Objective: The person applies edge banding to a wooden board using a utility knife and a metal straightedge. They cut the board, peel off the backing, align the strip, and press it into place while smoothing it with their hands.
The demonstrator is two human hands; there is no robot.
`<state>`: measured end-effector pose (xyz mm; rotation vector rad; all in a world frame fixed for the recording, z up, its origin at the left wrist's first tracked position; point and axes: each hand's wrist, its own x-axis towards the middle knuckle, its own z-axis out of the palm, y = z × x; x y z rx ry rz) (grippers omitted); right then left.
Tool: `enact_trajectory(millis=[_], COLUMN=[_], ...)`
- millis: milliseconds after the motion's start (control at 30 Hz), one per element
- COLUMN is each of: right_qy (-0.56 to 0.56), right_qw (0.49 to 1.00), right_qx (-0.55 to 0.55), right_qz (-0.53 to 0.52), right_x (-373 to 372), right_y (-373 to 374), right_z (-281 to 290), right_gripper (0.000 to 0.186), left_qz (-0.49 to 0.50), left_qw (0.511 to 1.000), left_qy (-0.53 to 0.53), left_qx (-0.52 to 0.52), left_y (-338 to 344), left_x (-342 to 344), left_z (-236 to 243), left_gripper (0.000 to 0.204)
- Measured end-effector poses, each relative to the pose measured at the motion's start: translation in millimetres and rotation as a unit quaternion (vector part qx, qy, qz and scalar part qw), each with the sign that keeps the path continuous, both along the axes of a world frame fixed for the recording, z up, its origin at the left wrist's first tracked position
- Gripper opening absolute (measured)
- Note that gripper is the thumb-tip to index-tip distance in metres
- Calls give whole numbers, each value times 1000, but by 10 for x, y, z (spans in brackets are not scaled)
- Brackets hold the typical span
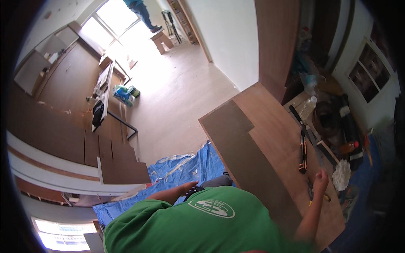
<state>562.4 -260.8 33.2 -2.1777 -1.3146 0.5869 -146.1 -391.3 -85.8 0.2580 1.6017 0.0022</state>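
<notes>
My right hand (pixel 321 180) is closed above the right edge of a wooden board (pixel 276 130). Its fingers are pinched together near a thin grey strip; what they hold is too small to make out. Just beyond that hand lies an orange-and-black utility knife (pixel 303 154) on the board. Beside my right wrist is a small yellow-handled tool (pixel 311 194), partly hidden. A long grey-brown sheet (pixel 240 137) covers the left part of the board. My left hand (pixel 190 185) rests by my waist, away from the board, its fingers mostly hidden.
A clear plastic bottle (pixel 308 108), a crumpled white cloth (pixel 341 173) and assorted tools crowd the board's right side. Blue tarp (pixel 181 168) lies on the floor. A trestle table (pixel 109 92) stands at left; a person (pixel 143 12) stands on a wooden stool (pixel 161 41) far ahead.
</notes>
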Motion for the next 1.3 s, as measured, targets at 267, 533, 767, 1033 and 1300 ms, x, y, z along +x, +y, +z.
enact_trajectory(millis=[267,533,767,1033,1300], right_qy=[193,188,-48,-100,45], right_qw=[962,920,949,944,984], right_qx=[-143,-102,-180,-197,-70], right_qz=[130,328,252,245,158], right_x=[-1912,-3060,-4113,-4371,-4320], right_y=[-230,426,635,936,1396], right_z=[372,239,200,105,100], right_gripper=[25,47,73,72,58], left_qz=[-215,-108,-277,-359,-268], left_qw=[968,795,772,819,878], left_qy=[99,211,87,-31,58], left_qx=[79,558,566,445,391], left_y=[597,3897,5104,5372,5706], left_x=[-311,-152,624,459,460], left_z=[106,976,596,631,927], left_gripper=[50,47,60,58,40])
